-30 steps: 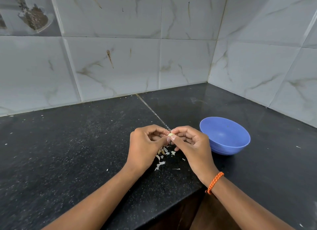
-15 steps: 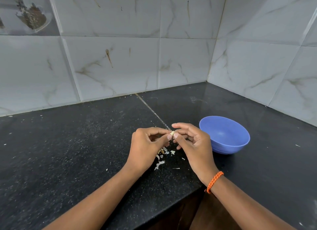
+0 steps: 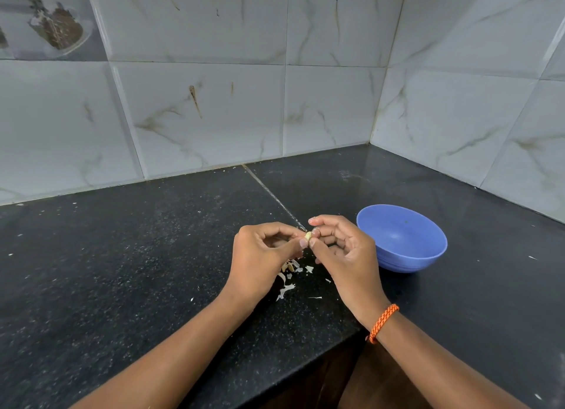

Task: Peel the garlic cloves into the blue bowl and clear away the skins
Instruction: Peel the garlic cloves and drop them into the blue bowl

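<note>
Hands (image 3: 305, 256) pinching garlic clove (image 3: 308, 235), counter edge (image 3: 305, 366) near

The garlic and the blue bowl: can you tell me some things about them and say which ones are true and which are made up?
1. Both hands pinch the garlic clove. True.
2. The blue bowl is full of peeled cloves. False: no cloves show inside it.
3. The garlic skins lie on the black counter under the hands. True.
4. The orange wristband is on the left hand. False: it is by the right hand.
</note>
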Available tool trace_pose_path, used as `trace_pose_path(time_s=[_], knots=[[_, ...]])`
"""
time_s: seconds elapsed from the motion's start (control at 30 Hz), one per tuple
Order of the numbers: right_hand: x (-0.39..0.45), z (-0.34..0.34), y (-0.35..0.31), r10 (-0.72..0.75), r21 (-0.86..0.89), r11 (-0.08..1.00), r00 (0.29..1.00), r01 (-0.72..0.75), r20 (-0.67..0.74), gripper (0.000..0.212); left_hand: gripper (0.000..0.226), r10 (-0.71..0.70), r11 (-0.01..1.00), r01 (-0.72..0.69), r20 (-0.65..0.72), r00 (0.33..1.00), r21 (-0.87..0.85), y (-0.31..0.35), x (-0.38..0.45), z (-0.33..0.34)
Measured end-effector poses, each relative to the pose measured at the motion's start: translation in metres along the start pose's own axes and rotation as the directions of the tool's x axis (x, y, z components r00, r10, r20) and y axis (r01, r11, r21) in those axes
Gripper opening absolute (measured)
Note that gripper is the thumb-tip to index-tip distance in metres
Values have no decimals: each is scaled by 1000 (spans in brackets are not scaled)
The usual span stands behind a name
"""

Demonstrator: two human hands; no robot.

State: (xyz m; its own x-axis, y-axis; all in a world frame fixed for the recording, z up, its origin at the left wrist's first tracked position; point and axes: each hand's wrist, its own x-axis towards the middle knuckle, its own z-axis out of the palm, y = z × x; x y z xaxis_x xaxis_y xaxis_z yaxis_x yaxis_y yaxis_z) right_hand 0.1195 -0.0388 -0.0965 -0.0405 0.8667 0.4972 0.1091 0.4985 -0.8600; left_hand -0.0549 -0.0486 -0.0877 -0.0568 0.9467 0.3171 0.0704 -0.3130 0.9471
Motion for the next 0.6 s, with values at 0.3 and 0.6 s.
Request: trace_pose_path(time_s=[0.3,0.6], knots=[[0,2,0,31,75,997,998,-34,46,28,4,-60,989,56,-28,998,-141,8,-2,1],[0,3,-2,33,71,997,999,-35,23,30,3,-23,999,16,-131,991,-50,3,-1,4]])
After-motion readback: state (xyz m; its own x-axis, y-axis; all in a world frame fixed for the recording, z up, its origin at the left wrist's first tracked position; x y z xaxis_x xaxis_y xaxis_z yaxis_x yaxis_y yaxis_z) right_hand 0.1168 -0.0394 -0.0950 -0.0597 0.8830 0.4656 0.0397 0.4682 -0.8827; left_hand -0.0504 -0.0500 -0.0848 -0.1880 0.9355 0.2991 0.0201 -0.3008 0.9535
